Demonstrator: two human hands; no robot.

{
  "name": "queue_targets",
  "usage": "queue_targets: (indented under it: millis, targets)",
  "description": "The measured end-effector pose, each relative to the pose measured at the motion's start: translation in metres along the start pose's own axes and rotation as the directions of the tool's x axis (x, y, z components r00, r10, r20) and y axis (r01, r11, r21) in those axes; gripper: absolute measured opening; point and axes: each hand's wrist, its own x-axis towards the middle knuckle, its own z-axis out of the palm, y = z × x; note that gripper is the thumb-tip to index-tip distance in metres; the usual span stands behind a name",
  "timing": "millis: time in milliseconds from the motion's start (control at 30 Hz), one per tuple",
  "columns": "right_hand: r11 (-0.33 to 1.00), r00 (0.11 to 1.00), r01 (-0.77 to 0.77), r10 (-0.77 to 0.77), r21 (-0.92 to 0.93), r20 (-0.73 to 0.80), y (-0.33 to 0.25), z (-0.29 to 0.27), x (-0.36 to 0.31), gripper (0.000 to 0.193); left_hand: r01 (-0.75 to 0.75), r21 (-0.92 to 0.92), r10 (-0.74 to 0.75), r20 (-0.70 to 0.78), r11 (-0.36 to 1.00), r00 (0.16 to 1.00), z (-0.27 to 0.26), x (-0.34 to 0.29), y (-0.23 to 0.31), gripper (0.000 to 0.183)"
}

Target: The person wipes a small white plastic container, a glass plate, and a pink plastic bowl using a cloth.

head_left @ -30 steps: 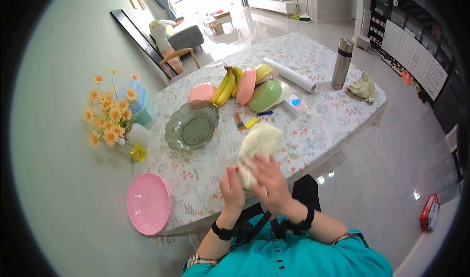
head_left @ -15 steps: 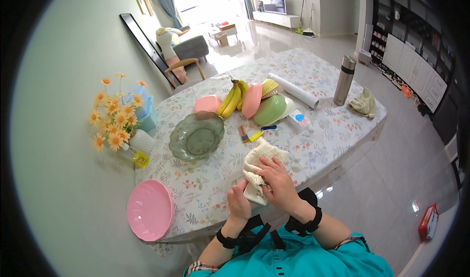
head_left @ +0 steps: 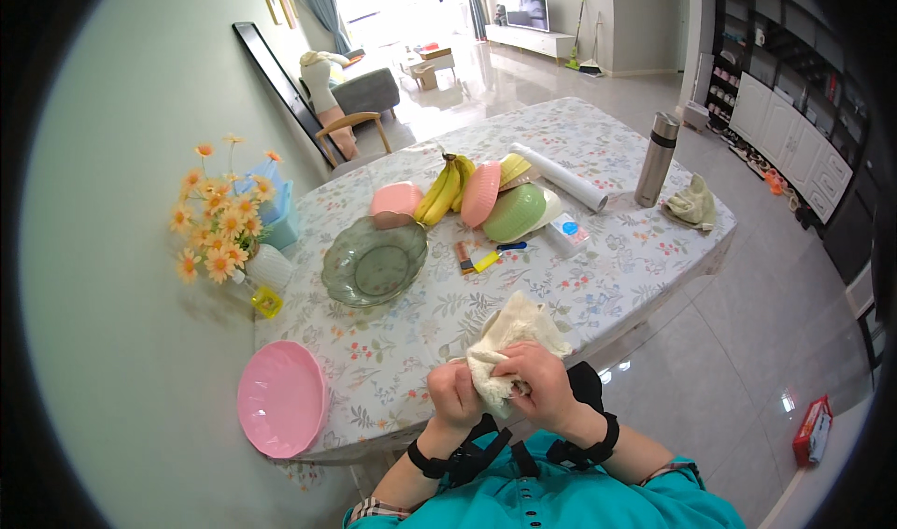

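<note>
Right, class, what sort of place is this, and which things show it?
Probably a home's dining and living area: a flowered tablecloth, a grey sofa and a television on a low white cabinet.

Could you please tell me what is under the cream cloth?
At the near end of the cream cloth, between the left grip and right grip, a smoother pale patch shows; I cannot tell whether it is a separate object. Everything beneath the folds is covered.
</note>
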Motion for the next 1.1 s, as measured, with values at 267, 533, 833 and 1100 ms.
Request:
queue_targets:
  millis: [267, 533, 833, 1100]
  targets:
    - [0.946, 0.971, -0.233, 0.212, 0.224, 0.112, -0.006, -0.002, 0.002, 0.031, 0.081, -0.099, -0.071, 0.106, 0.992, 0.992, -0.009, 0.000, -0.003, 0.050]
    - [0.980, 0.989, 0.131, -0.119, 0.153, -0.085, 0.004, 0.010, -0.004, 0.034, 0.110, -0.092, -0.096, 0.141, 0.990, 0.985, -0.011, 0.004, 0.009, 0.055]
    - [0.999, 0.997, 0.028, -0.026, -0.027, 0.074, -0.006, -0.016, 0.018, 0.032, 0.199, -0.006, -0.194, 0.203, 0.980, 0.960, -0.018, 0.000, 0.008, 0.053]
    - [0.992, 0.988, 0.100, -0.108, 0.080, 0.106, -0.004, -0.006, 0.026, 0.030, 0.150, -0.113, -0.131, 0.164, 0.982, 0.978, -0.014, 0.006, 0.003, 0.058]
